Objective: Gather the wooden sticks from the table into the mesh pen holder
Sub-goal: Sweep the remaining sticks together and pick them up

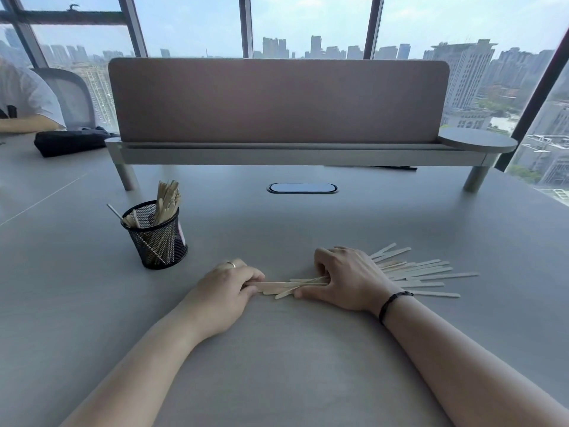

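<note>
Pale, unfinished wood with a dry matt face on the flat wooden sticks (pixel 425 271) spread over the table (pixel 308 349), itself a smooth grey matt surface with only a faint sheen. Black wire mesh, apparently metal, with a solid rim on the pen holder (pixel 157 238), holding more of the same light wood. Felt-like matt cloth in dusty pink on the divider panel (pixel 277 100), carried on smooth grey metal-looking legs. Glossy dark insert in the oval cable port (pixel 301 188). Thin metal ring (pixel 231 264) on the left hand (pixel 224 288), dark braided cord bracelet (pixel 392 303) at the right wrist.
</note>
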The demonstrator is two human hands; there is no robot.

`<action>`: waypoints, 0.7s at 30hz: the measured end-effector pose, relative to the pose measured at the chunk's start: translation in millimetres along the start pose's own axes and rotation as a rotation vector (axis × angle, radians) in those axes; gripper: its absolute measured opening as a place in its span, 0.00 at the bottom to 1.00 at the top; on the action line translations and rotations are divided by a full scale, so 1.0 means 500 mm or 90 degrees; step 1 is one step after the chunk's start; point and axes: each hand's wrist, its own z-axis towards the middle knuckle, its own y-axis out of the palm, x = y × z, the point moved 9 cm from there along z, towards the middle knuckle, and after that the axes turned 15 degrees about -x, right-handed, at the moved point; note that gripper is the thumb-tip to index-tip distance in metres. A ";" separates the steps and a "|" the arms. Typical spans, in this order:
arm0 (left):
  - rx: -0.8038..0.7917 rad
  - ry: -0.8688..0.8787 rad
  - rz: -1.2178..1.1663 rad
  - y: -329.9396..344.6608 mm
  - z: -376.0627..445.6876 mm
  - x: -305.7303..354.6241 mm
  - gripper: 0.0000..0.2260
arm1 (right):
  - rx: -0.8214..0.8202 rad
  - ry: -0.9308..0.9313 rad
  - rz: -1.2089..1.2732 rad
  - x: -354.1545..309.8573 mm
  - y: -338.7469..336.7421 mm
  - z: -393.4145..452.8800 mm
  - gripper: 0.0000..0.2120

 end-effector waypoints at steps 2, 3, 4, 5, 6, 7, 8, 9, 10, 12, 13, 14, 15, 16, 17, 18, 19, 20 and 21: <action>-0.005 0.001 0.005 0.001 -0.001 0.003 0.10 | -0.002 0.003 -0.008 -0.001 0.001 0.000 0.35; -0.010 0.001 0.007 0.002 -0.001 0.004 0.10 | -0.002 0.003 -0.012 -0.001 0.001 0.000 0.35; -0.012 0.004 0.007 0.003 -0.001 0.005 0.10 | -0.001 0.003 -0.013 0.000 0.001 -0.001 0.36; -0.012 0.006 0.005 0.003 -0.001 0.006 0.09 | 0.001 0.003 -0.011 0.000 0.001 -0.001 0.36; -0.009 0.006 0.001 0.003 -0.001 0.006 0.09 | 0.001 0.004 -0.008 0.001 0.001 -0.002 0.36; -0.005 0.005 -0.002 0.002 -0.003 0.007 0.09 | 0.002 0.005 -0.006 0.002 0.002 -0.003 0.36; 0.000 0.003 -0.005 0.001 -0.004 0.007 0.08 | 0.002 0.008 -0.007 0.002 0.002 -0.003 0.36; 0.003 0.001 -0.006 0.000 -0.004 0.008 0.08 | 0.003 0.011 -0.010 0.002 0.003 -0.003 0.37; 0.003 -0.002 -0.007 0.000 -0.005 0.008 0.08 | 0.004 0.013 -0.015 0.002 0.003 -0.004 0.37; 0.001 -0.005 -0.007 0.002 -0.007 0.007 0.07 | 0.007 0.010 -0.027 0.000 0.002 -0.006 0.36; -0.001 -0.005 -0.005 0.003 -0.007 0.006 0.06 | 0.009 0.007 -0.035 -0.003 0.001 -0.007 0.36; -0.002 -0.001 0.002 0.004 -0.007 0.007 0.06 | 0.009 0.005 -0.044 -0.006 0.001 -0.009 0.36; -0.003 0.005 0.013 0.006 -0.006 0.009 0.06 | 0.009 0.005 -0.055 -0.009 0.001 -0.009 0.37; -0.003 0.014 0.025 0.007 -0.005 0.011 0.06 | 0.009 0.005 -0.063 -0.012 0.001 -0.010 0.37; -0.005 0.020 0.035 0.008 -0.004 0.013 0.06 | 0.012 0.003 -0.066 -0.015 0.001 -0.010 0.37; -0.006 0.025 0.044 0.008 -0.003 0.015 0.06 | 0.016 0.001 -0.066 -0.017 0.000 -0.012 0.37; -0.006 0.029 0.052 0.008 -0.002 0.016 0.07 | 0.022 -0.002 -0.065 -0.017 0.000 -0.012 0.37; -0.008 0.032 0.058 0.008 -0.001 0.016 0.07 | 0.031 -0.004 -0.062 -0.017 -0.002 -0.014 0.36; -0.008 0.033 0.063 0.007 -0.002 0.017 0.07 | 0.042 -0.007 -0.059 -0.016 -0.003 -0.015 0.36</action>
